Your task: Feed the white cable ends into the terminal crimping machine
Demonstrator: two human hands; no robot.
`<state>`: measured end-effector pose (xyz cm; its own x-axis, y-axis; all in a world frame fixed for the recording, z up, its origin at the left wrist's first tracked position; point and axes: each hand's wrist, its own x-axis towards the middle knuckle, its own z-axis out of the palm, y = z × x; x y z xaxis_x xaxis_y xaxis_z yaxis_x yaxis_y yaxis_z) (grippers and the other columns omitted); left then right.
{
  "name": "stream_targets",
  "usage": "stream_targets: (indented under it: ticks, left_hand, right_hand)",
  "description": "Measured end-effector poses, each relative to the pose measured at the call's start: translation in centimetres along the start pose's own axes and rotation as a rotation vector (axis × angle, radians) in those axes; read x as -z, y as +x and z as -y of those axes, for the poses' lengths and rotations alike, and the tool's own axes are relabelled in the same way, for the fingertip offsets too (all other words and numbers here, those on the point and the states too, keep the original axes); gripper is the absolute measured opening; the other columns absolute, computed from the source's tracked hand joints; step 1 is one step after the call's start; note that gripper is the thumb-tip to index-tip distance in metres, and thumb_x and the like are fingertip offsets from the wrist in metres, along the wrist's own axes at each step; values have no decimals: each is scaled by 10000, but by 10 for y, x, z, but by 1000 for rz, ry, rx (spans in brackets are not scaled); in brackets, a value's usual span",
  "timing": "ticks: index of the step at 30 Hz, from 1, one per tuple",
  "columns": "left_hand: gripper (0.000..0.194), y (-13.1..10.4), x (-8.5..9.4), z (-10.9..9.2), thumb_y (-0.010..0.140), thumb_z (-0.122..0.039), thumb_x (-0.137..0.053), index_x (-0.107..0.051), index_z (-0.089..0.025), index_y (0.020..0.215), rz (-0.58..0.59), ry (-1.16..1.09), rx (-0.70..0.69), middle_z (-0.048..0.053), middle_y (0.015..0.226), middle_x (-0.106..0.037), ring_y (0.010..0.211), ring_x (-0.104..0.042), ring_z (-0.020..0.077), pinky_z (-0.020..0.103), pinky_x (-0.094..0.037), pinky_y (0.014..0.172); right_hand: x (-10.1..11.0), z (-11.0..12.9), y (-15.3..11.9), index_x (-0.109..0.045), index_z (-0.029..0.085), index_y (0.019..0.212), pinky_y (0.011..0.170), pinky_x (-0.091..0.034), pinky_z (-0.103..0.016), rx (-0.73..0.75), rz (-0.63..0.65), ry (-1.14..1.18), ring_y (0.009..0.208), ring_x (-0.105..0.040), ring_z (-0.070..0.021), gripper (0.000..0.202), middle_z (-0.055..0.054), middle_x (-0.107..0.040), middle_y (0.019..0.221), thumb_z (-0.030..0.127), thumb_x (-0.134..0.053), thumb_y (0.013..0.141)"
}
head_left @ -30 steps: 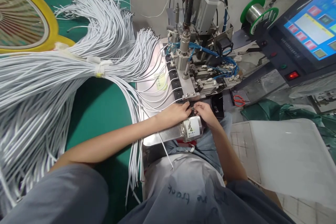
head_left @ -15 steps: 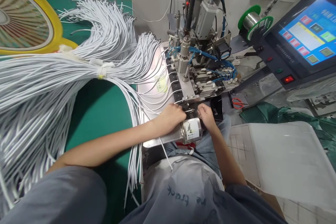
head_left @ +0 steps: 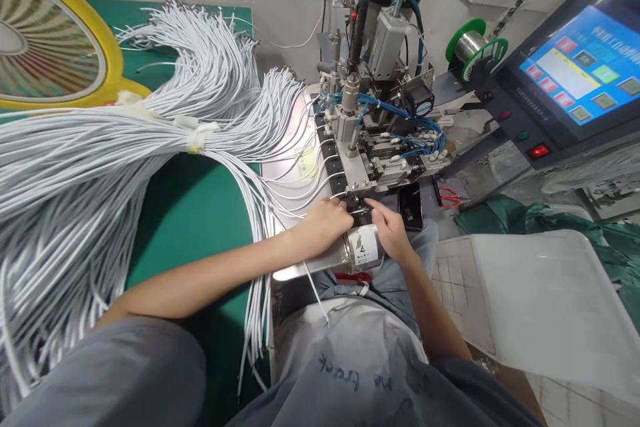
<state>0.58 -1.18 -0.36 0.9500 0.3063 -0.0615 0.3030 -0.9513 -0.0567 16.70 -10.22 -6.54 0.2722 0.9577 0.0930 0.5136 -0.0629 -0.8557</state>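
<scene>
My left hand [head_left: 327, 223] is closed on a white cable at the front end of the machine's black fixture strip [head_left: 336, 170]; a short cable end sticks out past its fingers. Just to the right, my right hand [head_left: 390, 230] has its index finger stretched toward the fixture, thumb beside it, by the cable end. Whether it touches anything is too small to tell. Below both hands lies a metal cylinder with a white label [head_left: 365, 245]. Several white cables curve from the big bundle [head_left: 195, 140] into the fixture under the pneumatic machine [head_left: 350, 120].
A yellow fan [head_left: 113, 47] stands at the left by the green mat [head_left: 200, 207]. To the right are a blue touchscreen [head_left: 585, 73], a wire spool [head_left: 470, 47], red-handled scissors [head_left: 450, 197], a black phone [head_left: 411, 207] and a white bin [head_left: 540, 300].
My right hand has moved slightly left and down, and its index finger now reaches out toward the fixture. My left hand stays in place. The view has shifted a little.
</scene>
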Motion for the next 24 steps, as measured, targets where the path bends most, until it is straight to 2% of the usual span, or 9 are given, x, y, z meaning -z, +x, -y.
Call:
stream_targets:
  ticks: [3,7,12,13,15,17,19,21,24]
  left_hand:
    - [167,1,-1,-1,755,-33,-507,-639,-101,679,5,-1,9,108,710,-619,696,-594,209,297,-400,569]
    - [157,0,-1,-1,768,-61,-520,-633,-99,666,7,-14,12,107,716,-617,715,-587,198,284,-386,569]
    - [159,-3,5,2,770,-63,-520,-635,-108,669,-26,-9,31,117,803,-613,790,-573,214,282,-373,577]
    - [163,-3,6,3,771,-55,-514,-636,-106,676,-28,-5,45,123,821,-612,802,-571,220,280,-369,572]
    - [185,-3,6,6,770,-23,-481,-646,-92,727,-15,13,108,137,842,-614,808,-572,230,276,-360,553]
    - [241,-2,7,8,765,16,-431,-652,-67,812,8,33,196,152,849,-621,780,-581,231,273,-354,536]
    - [285,-1,7,9,758,36,-395,-651,-51,846,28,29,249,158,827,-628,721,-586,216,273,-355,533]
    - [268,-1,9,6,771,13,-394,-652,-55,802,-1,-15,230,146,783,-623,678,-580,199,276,-367,545]
    - [252,-5,16,-3,855,-127,-415,-651,-85,775,-149,-207,70,112,782,-608,720,-575,189,284,-411,611]
  right_hand:
    - [-1,10,-6,-645,203,1111,908,-452,-337,15,63,-80,1066,-608,-220,372,-77,-667,1137,354,-378,901]
    - [-4,12,-8,-673,193,1060,857,-476,-334,58,47,-124,978,-637,-214,340,-85,-699,1042,325,-407,896]
    - [-1,24,-25,-682,149,950,659,-468,-284,94,-335,-128,714,-603,-170,328,-73,-662,794,275,-384,894]
    - [-2,30,-33,-684,152,902,632,-454,-277,81,-366,-130,671,-587,-163,331,-62,-650,744,276,-377,895]
    - [-9,44,-52,-680,169,814,577,-421,-266,21,-241,-152,579,-551,-151,322,-36,-625,637,307,-400,888]
    - [-24,57,-70,-678,183,792,551,-397,-262,-69,56,-184,540,-541,-151,278,-28,-635,605,360,-474,856]
    - [-43,65,-85,-672,187,827,583,-400,-266,-106,346,-186,619,-589,-175,236,-49,-689,715,383,-542,816]
    - [-58,69,-93,-661,189,831,619,-396,-268,-87,548,-158,686,-608,-188,184,-51,-703,776,328,-542,816]
    - [-61,67,-93,-645,193,786,612,-379,-253,-62,595,-94,639,-584,-161,198,-19,-674,693,223,-459,846]
